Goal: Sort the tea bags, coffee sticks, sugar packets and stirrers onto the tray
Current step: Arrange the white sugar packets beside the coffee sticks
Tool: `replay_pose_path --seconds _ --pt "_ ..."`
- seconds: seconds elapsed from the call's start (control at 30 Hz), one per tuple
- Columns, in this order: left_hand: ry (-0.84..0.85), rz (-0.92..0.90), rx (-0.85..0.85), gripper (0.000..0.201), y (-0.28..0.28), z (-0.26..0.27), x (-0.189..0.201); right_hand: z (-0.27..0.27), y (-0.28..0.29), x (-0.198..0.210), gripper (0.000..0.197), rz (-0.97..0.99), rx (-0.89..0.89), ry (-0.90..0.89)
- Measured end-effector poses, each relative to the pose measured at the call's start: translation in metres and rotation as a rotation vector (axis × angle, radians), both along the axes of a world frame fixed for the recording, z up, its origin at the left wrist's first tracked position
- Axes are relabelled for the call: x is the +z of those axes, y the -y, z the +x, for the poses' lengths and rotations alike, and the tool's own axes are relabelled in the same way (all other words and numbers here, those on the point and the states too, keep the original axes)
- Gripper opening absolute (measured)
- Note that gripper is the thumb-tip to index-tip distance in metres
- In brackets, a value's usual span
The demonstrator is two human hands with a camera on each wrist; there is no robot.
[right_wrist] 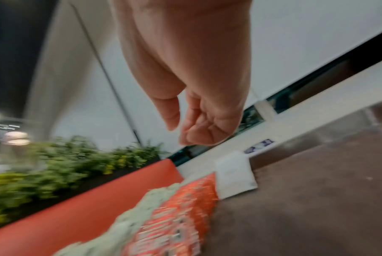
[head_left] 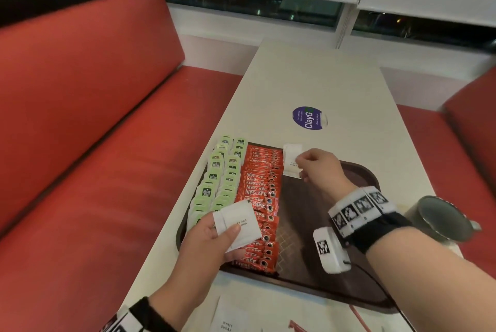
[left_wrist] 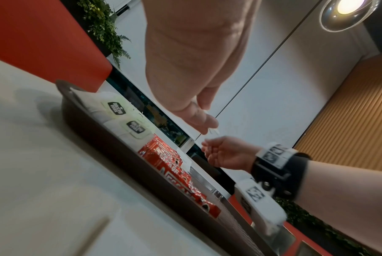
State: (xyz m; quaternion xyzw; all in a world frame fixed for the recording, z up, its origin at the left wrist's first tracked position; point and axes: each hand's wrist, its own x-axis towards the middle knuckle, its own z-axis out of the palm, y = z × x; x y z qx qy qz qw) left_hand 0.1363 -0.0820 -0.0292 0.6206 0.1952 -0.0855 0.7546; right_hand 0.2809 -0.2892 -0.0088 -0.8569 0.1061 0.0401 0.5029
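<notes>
My left hand (head_left: 212, 235) grips a sugar-packet stack (head_left: 237, 224) at lower centre; my right hand (head_left: 319, 167), fingers loosely curled and empty, hovers beside the placed packets (head_left: 291, 159) on the tray (head_left: 359, 170), upper right of the stack.

Indoor light is dim and warm, with dark night glass in the window (head_left: 241, 4) behind; in the left wrist view a round ceiling lamp (left_wrist: 347, 10) glares at the top right corner. Soft shadows fall on the table (left_wrist: 32, 155) beside the tray's (left_wrist: 71, 110) near edge. The right wrist view is heavily motion-blurred, smearing the plants (right_wrist: 54, 164) and packets (right_wrist: 174, 225), and the wide lenses bend straight lines near the edges.
</notes>
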Motion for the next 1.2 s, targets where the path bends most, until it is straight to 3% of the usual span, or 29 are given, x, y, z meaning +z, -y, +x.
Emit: replay_pose_path --seconds 0.1,0.17,0.3,0.43,0.6,0.7,0.83,1.0,1.2 --pt "0.034 0.029 -0.005 0.025 0.005 0.003 0.006 -0.061 -0.017 0.022 0.011 0.088 0.371 -0.128" --pt "0.053 0.036 -0.022 0.026 0.01 0.004 0.009 -0.085 -0.023 0.022 0.008 0.099 0.455 -0.176" --pt "0.063 0.039 -0.054 0.026 0.021 0.005 0.013 -0.097 -0.023 0.011 0.016 0.086 0.393 -0.133" --pt "0.055 0.041 -0.065 0.025 0.023 0.005 0.013 -0.095 -0.014 0.017 0.02 0.197 0.34 -0.159" --pt "0.023 0.024 -0.05 0.021 0.01 0.004 0.011 -0.06 0.015 0.022 0.025 0.102 0.139 -0.017" --pt "0.016 0.014 -0.04 0.022 0.003 0.003 0.007 -0.036 0.031 0.025 0.019 0.104 0.082 -0.024" --pt "-0.008 -0.01 -0.018 0.022 0.002 0.003 0.002 -0.008 0.042 0.026 0.015 -0.146 0.137 -0.003" --pt "-0.038 -0.029 -0.012 0.022 0.002 0.003 -0.005 0.032 0.034 0.018 0.02 -0.597 0.438 -0.06" --pt "-0.064 -0.041 0.005 0.023 -0.003 0.007 -0.015 0.068 0.003 -0.004 0.026 -0.892 0.658 -0.021"
